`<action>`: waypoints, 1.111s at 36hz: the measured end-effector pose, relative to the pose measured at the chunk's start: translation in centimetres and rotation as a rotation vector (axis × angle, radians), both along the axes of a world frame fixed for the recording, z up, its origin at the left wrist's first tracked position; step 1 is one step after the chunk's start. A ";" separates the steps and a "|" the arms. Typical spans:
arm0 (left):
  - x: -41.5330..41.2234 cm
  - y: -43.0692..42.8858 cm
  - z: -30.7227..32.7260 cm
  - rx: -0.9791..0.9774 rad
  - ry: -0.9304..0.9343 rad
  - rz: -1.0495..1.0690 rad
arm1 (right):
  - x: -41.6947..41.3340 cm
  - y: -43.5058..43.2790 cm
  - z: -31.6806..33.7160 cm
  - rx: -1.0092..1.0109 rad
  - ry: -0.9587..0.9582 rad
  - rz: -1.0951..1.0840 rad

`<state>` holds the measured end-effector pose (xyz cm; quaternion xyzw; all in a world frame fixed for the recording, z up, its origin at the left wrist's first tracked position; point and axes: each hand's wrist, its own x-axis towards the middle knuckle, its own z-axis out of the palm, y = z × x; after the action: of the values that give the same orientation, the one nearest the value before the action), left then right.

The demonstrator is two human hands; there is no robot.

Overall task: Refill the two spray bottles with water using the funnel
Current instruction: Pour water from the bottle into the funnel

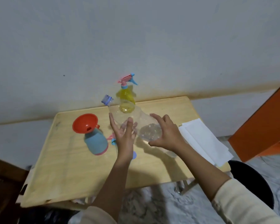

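Two spray bottles [126, 101] [96, 141], one funnel [84, 122]; right hand [166, 135] grips one clear bottle [149, 131], left hand [124, 136] flat-fingered against it.

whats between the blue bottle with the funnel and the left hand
In the head view, a pink and blue sprayer head lies on the table between the blue bottle and the left hand, partly hidden by it.
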<state>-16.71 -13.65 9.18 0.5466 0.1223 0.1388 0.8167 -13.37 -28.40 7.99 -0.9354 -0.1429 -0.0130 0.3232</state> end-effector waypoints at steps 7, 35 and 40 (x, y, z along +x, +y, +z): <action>-0.9 -0.3 -1.2 -0.174 0.103 0.067 | -1.1 0.4 1.4 -0.237 0.034 0.026; -0.8 -0.8 -1.2 -0.470 0.091 0.190 | -1.3 1.4 6.1 -0.522 -0.094 0.075; -0.6 -1.0 -1.1 -0.515 0.077 0.190 | -1.1 1.5 6.8 -0.560 -0.118 0.080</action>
<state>-17.31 -14.60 8.07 0.3117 0.2352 0.1580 0.9069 -14.48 -26.87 14.76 -0.9794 -0.1964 -0.0148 0.0436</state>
